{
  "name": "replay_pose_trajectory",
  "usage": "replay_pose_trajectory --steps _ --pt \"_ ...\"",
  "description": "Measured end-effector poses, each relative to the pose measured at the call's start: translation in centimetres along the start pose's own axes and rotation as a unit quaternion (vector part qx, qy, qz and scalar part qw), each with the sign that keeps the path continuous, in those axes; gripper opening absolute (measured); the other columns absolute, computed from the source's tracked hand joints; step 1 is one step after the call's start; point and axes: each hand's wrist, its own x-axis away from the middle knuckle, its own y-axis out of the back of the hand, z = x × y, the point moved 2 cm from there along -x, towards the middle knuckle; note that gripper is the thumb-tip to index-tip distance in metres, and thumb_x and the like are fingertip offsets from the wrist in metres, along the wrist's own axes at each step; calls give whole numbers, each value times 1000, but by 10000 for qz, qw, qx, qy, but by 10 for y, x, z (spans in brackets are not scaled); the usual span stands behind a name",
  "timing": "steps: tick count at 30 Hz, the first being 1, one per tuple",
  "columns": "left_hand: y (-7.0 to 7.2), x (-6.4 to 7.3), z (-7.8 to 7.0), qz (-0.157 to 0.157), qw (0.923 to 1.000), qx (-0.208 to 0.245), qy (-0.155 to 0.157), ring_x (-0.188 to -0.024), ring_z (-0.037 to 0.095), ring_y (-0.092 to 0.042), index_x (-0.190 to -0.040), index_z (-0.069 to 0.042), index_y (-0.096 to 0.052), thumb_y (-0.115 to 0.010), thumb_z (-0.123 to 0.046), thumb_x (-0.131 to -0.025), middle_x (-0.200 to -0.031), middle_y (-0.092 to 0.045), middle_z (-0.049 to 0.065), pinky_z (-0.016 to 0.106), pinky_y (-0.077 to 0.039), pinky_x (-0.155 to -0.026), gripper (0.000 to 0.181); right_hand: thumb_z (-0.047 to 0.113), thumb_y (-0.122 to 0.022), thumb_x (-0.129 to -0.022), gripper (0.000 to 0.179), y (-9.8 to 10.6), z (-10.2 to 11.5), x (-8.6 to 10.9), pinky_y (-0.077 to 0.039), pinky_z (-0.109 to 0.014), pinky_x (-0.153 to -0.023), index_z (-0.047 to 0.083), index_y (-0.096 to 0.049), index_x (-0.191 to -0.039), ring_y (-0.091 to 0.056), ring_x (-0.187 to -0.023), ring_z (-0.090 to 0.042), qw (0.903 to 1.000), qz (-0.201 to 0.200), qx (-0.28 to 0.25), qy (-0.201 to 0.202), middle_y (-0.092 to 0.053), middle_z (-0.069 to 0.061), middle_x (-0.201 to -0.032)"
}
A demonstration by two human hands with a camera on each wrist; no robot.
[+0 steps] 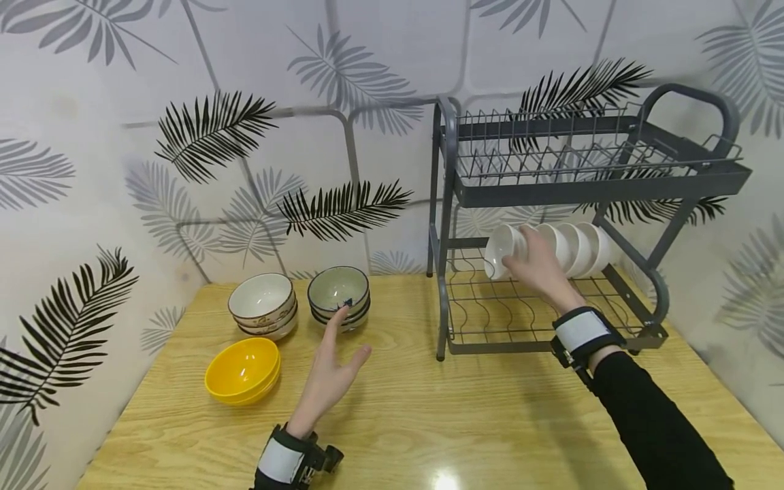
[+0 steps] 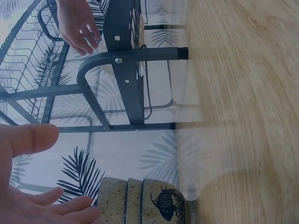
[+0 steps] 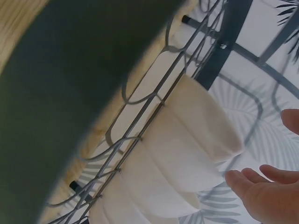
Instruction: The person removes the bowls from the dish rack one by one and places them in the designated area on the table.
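A row of several white bowls (image 1: pixel 560 248) stands on edge in the lower tier of the dark grey dish rack (image 1: pixel 551 347). Over the left end of that row is my right hand (image 1: pixel 542 265). Its fingers look loosely extended, with the fingertips (image 3: pixel 236 179) right by the bowl rims in the right wrist view. My left hand (image 1: pixel 331 378) is spread, thumb apart, in front of a stack of green bowls (image 1: pixel 337 292). In the left wrist view these speckled bowls (image 2: pixel 117 200), one with a dark fish design, sit just beyond its fingers.
Left of the green stack are cream bowls with a brown pattern (image 1: pixel 262 299). Yellow bowls (image 1: pixel 241 374), nested together, sit nearer the front. The rack's upper wire tier (image 1: pixel 551 163) overhangs the white bowls. A leaf-patterned wall (image 1: pixel 380 61) backs the wooden table (image 1: pixel 441 415).
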Motion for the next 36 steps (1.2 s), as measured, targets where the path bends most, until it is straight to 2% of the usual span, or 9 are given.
replay_pose_trajectory --steps 4,9,12,15,19,21,23,29,36 --pt "1 1 -1 75 9999 102 36 -137 34 -26 -149 -4 -27 -63 -7 -92 -152 -29 20 61 -23 -110 67 7 -54 -91 71 -1 -3 -9 -35 -66 -100 -12 -15 -147 -30 -127 -52 9997 152 0 -189 -24 -37 -146" --pt "2 2 -1 141 9992 360 57 -138 32 -25 -149 -8 -28 -62 -13 -93 -153 -29 17 61 -22 -111 66 7 -54 -90 71 -4 -5 -23 -28 -66 -105 -16 -16 -146 -27 -128 -53 9988 205 412 -194 -25 -40 -144" --pt "3 2 -2 141 9990 413 68 -138 32 -26 -148 -7 -28 -63 -14 -93 -152 -29 18 60 -22 -111 66 5 -53 -89 70 -7 -6 -29 -28 -65 -106 -17 -17 -145 -28 -128 -53 9979 204 561 -268 -28 -41 -142" --pt "6 2 -15 116 9990 433 70 -137 35 -27 -147 0 -28 -62 -7 -92 -151 -30 23 59 -22 -112 65 5 -51 -87 69 -9 -5 -35 -29 -65 -106 -19 -19 -143 -29 -127 -54 9967 207 747 -218 -29 -42 -141" --pt "10 4 -35 169 9988 447 130 -136 39 -26 -145 7 -28 -60 1 -91 -149 -29 28 59 -21 -112 63 5 -50 -89 69 -12 -3 -43 -27 -63 -107 -22 -17 -142 -25 -129 -54 9927 425 1118 -164 -24 -44 -142" --pt "11 4 -38 238 9987 420 182 -136 39 -26 -145 7 -28 -60 1 -91 -149 -29 28 59 -21 -112 62 5 -50 -89 69 -15 -4 -48 -25 -62 -109 -22 -15 -142 -22 -130 -54 9900 528 1285 -230 -20 -43 -144" --pt "11 4 -39 280 9986 413 194 -136 39 -26 -145 7 -28 -60 1 -91 -149 -29 29 59 -21 -112 62 5 -50 -90 69 -19 -6 -54 -25 -61 -110 -21 -16 -143 -21 -131 -53 9877 557 1422 -321 -20 -42 -145" --pt "10 4 -41 338 9985 389 198 -136 39 -27 -145 5 -29 -60 -2 -92 -149 -30 28 59 -22 -112 62 2 -49 -87 61 -31 -12 -65 -31 -61 -104 -22 -27 -138 -34 -120 -54 9778 444 2031 -279 -37 -42 -132" --pt "8 3 -35 348 9984 385 223 -136 40 -27 -145 6 -29 -61 0 -91 -149 -30 28 60 -22 -111 62 0 -50 -85 61 -38 -19 -69 -30 -61 -105 -22 -28 -138 -35 -119 -54 9716 443 2290 -402 -37 -41 -131"
